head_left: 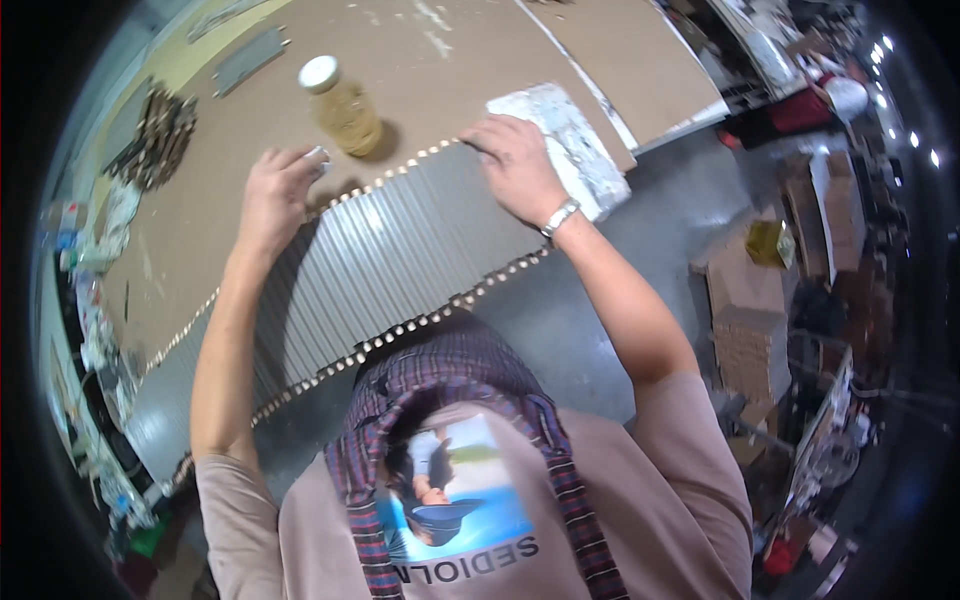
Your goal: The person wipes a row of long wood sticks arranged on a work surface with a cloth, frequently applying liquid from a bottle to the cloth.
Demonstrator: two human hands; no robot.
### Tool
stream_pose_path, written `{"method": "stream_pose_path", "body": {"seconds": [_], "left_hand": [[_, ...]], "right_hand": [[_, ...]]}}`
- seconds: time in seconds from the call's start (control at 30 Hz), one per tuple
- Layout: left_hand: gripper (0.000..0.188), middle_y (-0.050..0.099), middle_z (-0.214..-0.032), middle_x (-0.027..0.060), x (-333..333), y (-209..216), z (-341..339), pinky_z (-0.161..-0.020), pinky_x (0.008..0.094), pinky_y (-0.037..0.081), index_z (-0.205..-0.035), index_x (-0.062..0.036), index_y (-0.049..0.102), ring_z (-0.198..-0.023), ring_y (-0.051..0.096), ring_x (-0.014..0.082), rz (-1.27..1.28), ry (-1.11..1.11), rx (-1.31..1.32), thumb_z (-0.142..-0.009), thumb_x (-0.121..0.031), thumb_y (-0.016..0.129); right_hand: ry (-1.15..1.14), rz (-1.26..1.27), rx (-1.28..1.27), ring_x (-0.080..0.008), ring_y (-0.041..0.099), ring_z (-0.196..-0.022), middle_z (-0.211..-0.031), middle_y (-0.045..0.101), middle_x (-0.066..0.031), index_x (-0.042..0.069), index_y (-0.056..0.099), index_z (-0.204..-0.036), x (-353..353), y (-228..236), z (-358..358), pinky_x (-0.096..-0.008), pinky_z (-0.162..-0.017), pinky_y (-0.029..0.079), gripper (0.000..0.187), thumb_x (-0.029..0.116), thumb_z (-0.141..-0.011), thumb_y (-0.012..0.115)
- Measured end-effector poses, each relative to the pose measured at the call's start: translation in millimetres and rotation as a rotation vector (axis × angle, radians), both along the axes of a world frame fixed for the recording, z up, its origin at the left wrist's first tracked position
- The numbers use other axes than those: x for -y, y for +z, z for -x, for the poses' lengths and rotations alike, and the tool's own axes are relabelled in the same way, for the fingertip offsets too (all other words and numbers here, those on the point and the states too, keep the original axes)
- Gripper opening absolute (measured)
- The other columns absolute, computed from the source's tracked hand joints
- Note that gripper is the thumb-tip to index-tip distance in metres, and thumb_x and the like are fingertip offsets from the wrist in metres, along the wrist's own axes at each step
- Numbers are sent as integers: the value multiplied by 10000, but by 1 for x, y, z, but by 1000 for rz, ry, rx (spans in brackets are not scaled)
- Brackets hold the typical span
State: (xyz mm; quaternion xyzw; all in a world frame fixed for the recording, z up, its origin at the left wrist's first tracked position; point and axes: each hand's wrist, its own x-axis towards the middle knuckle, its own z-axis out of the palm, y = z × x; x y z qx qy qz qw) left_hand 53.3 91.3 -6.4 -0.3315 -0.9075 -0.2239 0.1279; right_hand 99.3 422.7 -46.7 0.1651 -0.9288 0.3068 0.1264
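Note:
A long row of grey slats (400,235) lies side by side along the table's near edge, with pale round pegs sticking out at both ends. My left hand (276,198) is closed in a pinch above the far ends of the row. A small whitish piece (320,158), too small to name, shows at its fingertips. Over the row's right part, my right hand (518,168) has its fingers bent round the far end of a slat, close to the pegs. Beyond the row, between my hands, stands a clear jar (350,120) of yellowish liquid with a white lid.
A white-smeared block (570,145) lies beside my right hand on the brown tabletop (420,75). Farther left are a stack of pegged slats (155,135) and a small grey panel (250,62). Cardboard boxes (750,335) stand on the right; another person (800,110) is beyond.

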Motion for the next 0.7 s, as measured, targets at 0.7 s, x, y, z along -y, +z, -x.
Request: {"method": "stream_pose_path", "body": {"seconds": [0.7], "left_hand": [[293, 680, -1118, 121, 146, 1, -22, -848, 411, 498, -1138, -120, 743, -970, 602, 331, 106, -90, -109, -873, -44, 642]], "right_hand": [[-206, -167, -4, -384, 442, -1323, -1364, 525, -194, 57, 616, -1281, 145, 17, -55, -481, -1123, 317, 458, 260, -874, 668]]}}
